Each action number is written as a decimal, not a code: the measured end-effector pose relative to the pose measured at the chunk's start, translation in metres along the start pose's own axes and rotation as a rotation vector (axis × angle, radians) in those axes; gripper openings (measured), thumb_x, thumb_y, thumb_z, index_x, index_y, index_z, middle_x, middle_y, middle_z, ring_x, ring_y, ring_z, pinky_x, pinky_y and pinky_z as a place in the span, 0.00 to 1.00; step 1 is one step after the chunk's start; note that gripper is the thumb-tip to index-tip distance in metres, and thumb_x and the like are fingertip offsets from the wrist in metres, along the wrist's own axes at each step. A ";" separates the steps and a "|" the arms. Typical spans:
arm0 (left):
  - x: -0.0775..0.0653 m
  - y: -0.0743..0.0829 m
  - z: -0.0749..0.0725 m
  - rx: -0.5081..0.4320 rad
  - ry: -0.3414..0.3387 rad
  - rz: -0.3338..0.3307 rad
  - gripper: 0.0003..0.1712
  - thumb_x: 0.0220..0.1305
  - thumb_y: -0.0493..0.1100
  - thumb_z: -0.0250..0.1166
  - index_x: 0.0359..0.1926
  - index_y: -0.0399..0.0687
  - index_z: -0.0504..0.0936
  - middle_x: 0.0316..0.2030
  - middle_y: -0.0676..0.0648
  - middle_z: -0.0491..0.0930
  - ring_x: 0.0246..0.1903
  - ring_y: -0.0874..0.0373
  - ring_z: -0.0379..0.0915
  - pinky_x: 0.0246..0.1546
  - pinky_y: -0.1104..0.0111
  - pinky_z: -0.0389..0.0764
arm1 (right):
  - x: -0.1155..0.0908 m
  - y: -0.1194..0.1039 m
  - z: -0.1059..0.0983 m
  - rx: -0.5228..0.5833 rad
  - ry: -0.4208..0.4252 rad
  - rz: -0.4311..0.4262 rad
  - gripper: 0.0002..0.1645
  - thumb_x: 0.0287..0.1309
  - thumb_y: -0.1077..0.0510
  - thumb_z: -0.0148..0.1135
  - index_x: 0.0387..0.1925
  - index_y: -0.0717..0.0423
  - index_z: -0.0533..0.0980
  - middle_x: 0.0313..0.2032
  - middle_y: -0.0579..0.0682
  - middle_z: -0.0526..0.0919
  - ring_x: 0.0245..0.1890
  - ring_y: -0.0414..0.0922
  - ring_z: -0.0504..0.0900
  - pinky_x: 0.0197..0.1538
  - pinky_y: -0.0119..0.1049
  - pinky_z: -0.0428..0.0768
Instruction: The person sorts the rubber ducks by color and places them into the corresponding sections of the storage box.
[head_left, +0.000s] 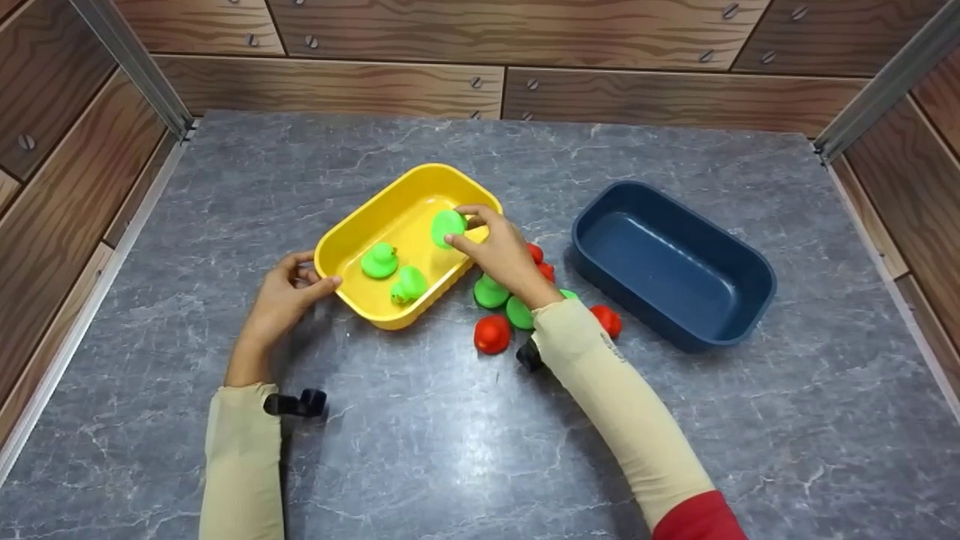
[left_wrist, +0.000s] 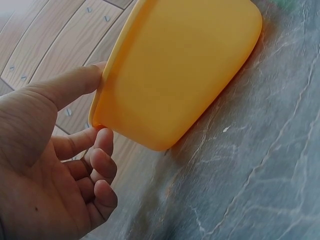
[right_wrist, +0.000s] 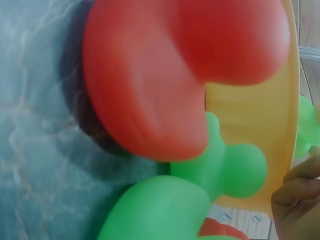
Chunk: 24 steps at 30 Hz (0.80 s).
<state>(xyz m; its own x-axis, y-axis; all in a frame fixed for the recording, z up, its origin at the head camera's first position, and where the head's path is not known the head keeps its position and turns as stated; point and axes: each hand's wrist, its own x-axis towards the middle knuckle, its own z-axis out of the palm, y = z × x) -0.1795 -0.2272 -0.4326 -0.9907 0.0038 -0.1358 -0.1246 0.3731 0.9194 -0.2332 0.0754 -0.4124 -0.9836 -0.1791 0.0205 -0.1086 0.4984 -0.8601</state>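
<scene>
My left hand (head_left: 281,296) grips the near-left corner of the yellow tub (head_left: 367,216), thumb at the rim and fingertips under it in the left wrist view. Over the tub's right part, my right hand (head_left: 501,251) pinches a green rubber duck (head_left: 448,227) between thumb and fingers. Two more green ducks lie inside: one upright duck (head_left: 379,261) and one tilted duck (head_left: 409,285). Beneath the right forearm, several green ducks (head_left: 491,292) and red ducks (head_left: 492,334) sit on the table, partly hidden. A red duck (right_wrist: 145,80) fills much of the right wrist view.
A dark blue tub (head_left: 675,270) stands to the right of the duck pile. The grey marbled table (head_left: 420,450) is bounded by wood-patterned walls (head_left: 337,86) at the back and sides. Another red duck (head_left: 606,321) lies beside the right sleeve, near the blue tub.
</scene>
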 end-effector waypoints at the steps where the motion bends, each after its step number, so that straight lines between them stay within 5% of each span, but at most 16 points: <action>1: 0.000 0.000 0.000 -0.004 0.002 0.001 0.35 0.60 0.44 0.68 0.64 0.34 0.66 0.32 0.53 0.71 0.26 0.68 0.65 0.26 0.78 0.69 | 0.000 0.000 0.000 -0.001 0.003 -0.003 0.29 0.57 0.48 0.67 0.59 0.49 0.73 0.52 0.55 0.80 0.52 0.48 0.77 0.45 0.36 0.78; 9: 0.002 -0.002 0.000 0.003 -0.001 0.000 0.35 0.60 0.45 0.68 0.64 0.35 0.66 0.34 0.53 0.70 0.27 0.68 0.65 0.27 0.78 0.69 | -0.001 -0.004 -0.006 0.027 0.030 -0.017 0.31 0.58 0.44 0.65 0.61 0.48 0.72 0.54 0.56 0.79 0.56 0.49 0.76 0.53 0.42 0.76; 18: 0.002 -0.003 0.000 0.011 -0.005 -0.003 0.35 0.60 0.45 0.67 0.64 0.35 0.66 0.34 0.52 0.70 0.27 0.68 0.65 0.27 0.77 0.70 | -0.004 -0.009 -0.023 0.050 0.059 -0.043 0.30 0.59 0.46 0.65 0.60 0.52 0.72 0.49 0.58 0.80 0.45 0.49 0.75 0.42 0.33 0.69; 24: 0.001 -0.002 0.000 0.024 -0.010 -0.001 0.36 0.61 0.47 0.67 0.64 0.35 0.66 0.34 0.53 0.70 0.27 0.68 0.65 0.27 0.78 0.69 | -0.010 -0.008 -0.037 0.043 0.059 -0.058 0.29 0.59 0.47 0.65 0.60 0.51 0.72 0.46 0.54 0.79 0.47 0.48 0.75 0.43 0.33 0.69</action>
<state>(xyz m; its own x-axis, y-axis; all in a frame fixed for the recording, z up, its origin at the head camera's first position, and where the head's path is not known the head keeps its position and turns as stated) -0.1808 -0.2282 -0.4345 -0.9900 0.0125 -0.1404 -0.1241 0.3951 0.9102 -0.2281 0.1048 -0.3863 -0.9828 -0.1553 0.1000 -0.1606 0.4511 -0.8779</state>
